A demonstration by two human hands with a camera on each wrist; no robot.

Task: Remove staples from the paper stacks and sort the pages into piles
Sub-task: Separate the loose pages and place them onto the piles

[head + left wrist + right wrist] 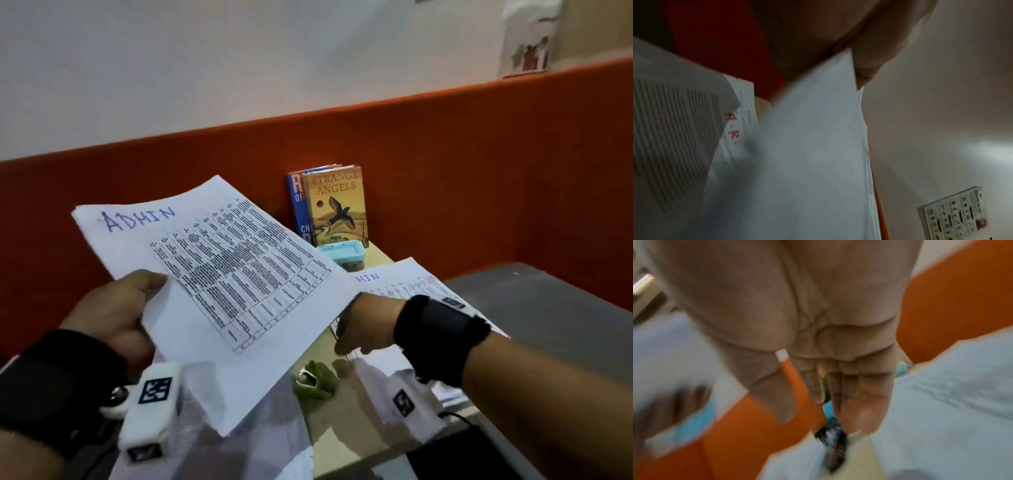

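Observation:
My left hand (133, 294) holds a white printed sheet (222, 274) headed "ADMIN" in blue, lifted and tilted above the desk, thumb on top at its left edge. In the left wrist view the hand (828, 40) pinches that sheet (813, 154), and a page marked "H.R." (731, 126) in red lies beyond it. My right hand (366, 322) reaches in under the sheet's right edge, which hides the fingertips. The right wrist view shows its fingers (855, 394) straight, palm bare, holding nothing. A green staple remover (315, 380) lies on the desk below.
A second "ADMIN" pile (411, 284) lies on the beige desk (380, 257) at right. Two books (335, 205) stand against the orange partition (479, 171), with a light blue box (342, 253) before them. More papers (260, 438) lie under my left arm. A grey surface (548, 301) lies right.

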